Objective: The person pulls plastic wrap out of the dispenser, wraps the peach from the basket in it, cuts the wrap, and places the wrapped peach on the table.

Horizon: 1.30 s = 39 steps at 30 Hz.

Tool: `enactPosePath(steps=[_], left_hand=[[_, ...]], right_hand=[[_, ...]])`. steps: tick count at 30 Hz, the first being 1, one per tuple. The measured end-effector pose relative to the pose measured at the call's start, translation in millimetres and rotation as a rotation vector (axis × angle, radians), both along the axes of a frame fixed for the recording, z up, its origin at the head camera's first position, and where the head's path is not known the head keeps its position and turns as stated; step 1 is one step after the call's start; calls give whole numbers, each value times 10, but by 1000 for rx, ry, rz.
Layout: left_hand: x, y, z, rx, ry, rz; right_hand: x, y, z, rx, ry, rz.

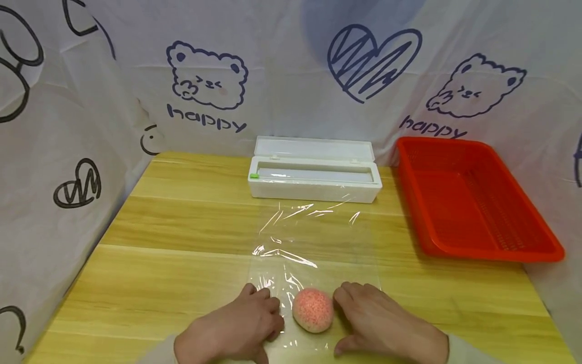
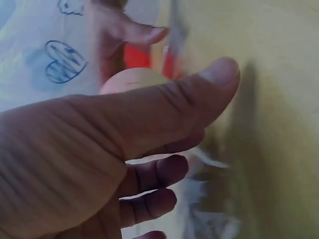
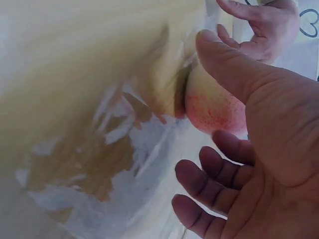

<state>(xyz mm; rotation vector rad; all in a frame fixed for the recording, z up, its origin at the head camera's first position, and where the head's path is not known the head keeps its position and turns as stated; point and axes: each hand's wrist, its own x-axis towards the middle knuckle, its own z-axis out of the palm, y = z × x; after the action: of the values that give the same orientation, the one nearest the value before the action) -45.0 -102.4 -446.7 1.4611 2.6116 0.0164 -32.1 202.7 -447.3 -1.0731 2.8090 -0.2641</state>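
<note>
A pink-speckled, pale peach (image 1: 312, 310) rests on a sheet of clear plastic wrap (image 1: 291, 258) near the table's front edge. My left hand (image 1: 241, 318) is at the peach's left, a small gap away, its fingers loosely bent and holding nothing. On the other side, my right hand (image 1: 382, 321) has its fingertips right at the peach, thumb spread apart from the fingers. The right wrist view shows the peach (image 3: 214, 107) beyond my thumb and relaxed fingers. In the left wrist view my thumb hides most of the peach (image 2: 132, 79).
Behind the peach stands a white wrap dispenser box (image 1: 313, 191), lid raised, with a small green slider (image 1: 254, 176) at its left; the wrap runs from it toward me. A red plastic basket (image 1: 423, 222) is at the right. Printed white cloth (image 1: 291, 76) surrounds the wooden table (image 1: 182, 217).
</note>
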Motion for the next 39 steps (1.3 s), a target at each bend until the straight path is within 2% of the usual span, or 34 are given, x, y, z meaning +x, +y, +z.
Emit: enactPosePath(steps=[4, 9, 12, 20, 23, 27, 32, 39], left_hand=[[14, -3, -81, 25, -15, 0], [-14, -10, -105, 77, -17, -26], [-22, -22, -85, 91, -28, -39], [-82, -71, 19, 164, -44, -8], [-100, -85, 43, 183, -62, -4], [-117, -103, 54, 213, -49, -21], [-141, -129, 64, 242, -24, -37], [-160, -151, 98, 252, -20, -35]], right_hand=[[9, -5, -40, -30, 26, 0], [7, -26, -75, -72, 66, 10], [12, -32, -91, -96, 79, 27], [80, -108, -146, -166, 134, 47], [110, -147, -183, -167, 179, 70], [128, -168, -228, -146, 236, 81], [102, -169, -254, -117, 286, 78], [13, -162, -216, -179, 321, 85]])
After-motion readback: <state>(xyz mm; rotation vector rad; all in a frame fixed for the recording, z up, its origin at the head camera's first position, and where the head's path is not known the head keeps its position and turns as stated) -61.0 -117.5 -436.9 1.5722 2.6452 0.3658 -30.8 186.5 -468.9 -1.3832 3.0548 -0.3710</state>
